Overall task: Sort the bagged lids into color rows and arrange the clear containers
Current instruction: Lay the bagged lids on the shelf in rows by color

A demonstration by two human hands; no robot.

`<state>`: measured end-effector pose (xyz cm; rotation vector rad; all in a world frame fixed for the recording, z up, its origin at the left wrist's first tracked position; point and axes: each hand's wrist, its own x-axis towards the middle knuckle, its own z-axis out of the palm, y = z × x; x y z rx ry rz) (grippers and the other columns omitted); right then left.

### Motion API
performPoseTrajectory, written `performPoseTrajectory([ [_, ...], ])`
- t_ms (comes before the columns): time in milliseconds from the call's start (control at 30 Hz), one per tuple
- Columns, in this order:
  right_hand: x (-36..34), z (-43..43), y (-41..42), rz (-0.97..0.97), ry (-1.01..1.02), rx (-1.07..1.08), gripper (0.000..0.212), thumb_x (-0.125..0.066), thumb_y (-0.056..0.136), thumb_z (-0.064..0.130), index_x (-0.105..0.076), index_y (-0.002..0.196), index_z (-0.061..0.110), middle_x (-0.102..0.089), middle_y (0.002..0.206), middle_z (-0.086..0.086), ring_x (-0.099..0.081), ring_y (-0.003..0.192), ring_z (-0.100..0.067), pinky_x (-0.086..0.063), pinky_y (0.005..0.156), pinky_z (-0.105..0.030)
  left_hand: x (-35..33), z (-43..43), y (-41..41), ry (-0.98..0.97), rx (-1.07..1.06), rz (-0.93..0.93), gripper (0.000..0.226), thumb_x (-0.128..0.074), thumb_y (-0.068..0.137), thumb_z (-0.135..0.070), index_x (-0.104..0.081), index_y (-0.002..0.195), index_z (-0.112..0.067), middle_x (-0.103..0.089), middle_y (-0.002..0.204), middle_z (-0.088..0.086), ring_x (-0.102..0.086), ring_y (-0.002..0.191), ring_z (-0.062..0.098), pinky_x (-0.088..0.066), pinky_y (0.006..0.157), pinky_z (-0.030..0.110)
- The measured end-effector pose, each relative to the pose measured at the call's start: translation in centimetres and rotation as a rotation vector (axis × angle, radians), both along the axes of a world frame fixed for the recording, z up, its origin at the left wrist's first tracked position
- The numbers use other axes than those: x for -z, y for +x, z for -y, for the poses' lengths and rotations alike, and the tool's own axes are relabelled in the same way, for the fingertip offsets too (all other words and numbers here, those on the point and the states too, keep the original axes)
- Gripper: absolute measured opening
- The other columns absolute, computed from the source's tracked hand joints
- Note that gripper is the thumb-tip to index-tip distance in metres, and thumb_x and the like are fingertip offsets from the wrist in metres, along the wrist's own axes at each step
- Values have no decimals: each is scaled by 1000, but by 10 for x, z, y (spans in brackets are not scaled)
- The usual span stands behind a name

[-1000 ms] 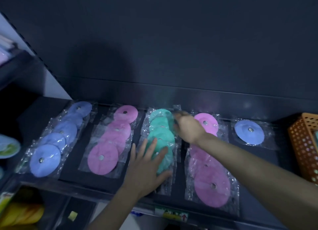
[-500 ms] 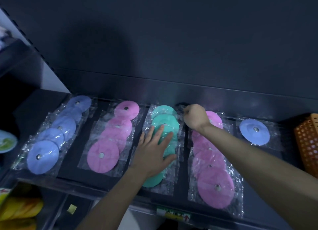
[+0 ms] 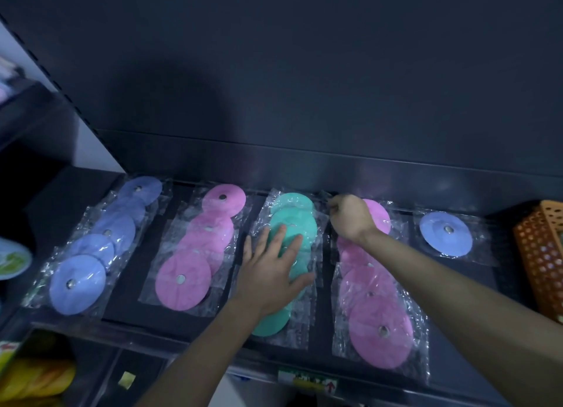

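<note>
Right hand [image 3: 350, 219] is curled into a fist at the far end of the shelf. Its fingertips pinch what appears to be clear bag film [image 3: 326, 200] between the teal row and the right-hand pink row; which bag the film belongs to cannot be told. Left hand [image 3: 274, 269] lies flat with fingers spread, pressing on the middle of the row of teal round lids in clear plastic bags [image 3: 294, 223]. Against a second ago, the left hand sits further up that row, so the nearest teal lid [image 3: 269, 322] now shows uncovered at the near edge. The right hand has shifted back and right, off the teal lids. Judgement: the teal row is being straightened, one hand anchoring while the other tugs. To the right lies a row of pink round bagged lids [image 3: 380, 330]. To the left lie a second pink row [image 3: 182, 281] and a row of blue round bagged lids [image 3: 77, 284], all on the dark shelf [image 3: 134, 284]. One single blue bagged lid [image 3: 446, 234] lies far right beside an orange perforated basket [image 3: 542, 254], well apart from its colour row: outstanding. Clear containers are not in view.
</note>
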<state>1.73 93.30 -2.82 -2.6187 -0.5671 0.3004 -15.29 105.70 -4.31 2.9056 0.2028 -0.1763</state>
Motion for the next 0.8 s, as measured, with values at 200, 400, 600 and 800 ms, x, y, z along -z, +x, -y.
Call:
performPoseTrajectory([
  [200,-2,4,2,-26,55,-21,30,-46,79,-3,-72,90,5,-71,99,-14,-62,91,-35,-52,77,-36,-20,-20,60,-239,-84,203,49,-40,99,-31,-36,145,-15,-18,157,12,-16,145,27,-14,119,35],
  [400,-2,7,0,-20,92,-7,34,-44,86,-4,-71,104,4,-70,110,-13,-62,102,-33,-51,87,-36,-18,-42,103,-266,-387,165,31,-55,92,-13,-53,121,-3,-62,117,19,-59,106,35,-49,86,41],
  [600,-2,12,0,3,83,-22,35,-44,86,-3,-71,105,5,-69,113,-13,-62,102,-30,-48,87,-28,-9,-53,102,-228,-514,231,17,-49,87,3,-61,95,-7,-66,86,9,-59,76,28,-47,61,35],
  [800,2,9,0,6,35,-76,25,-45,81,-1,-69,88,6,-68,98,-17,-60,90,-36,-50,73,-34,-8,-56,96,-198,-502,245,13,-50,90,0,-58,100,-3,-66,90,14,-53,71,26,-40,57,32],
])
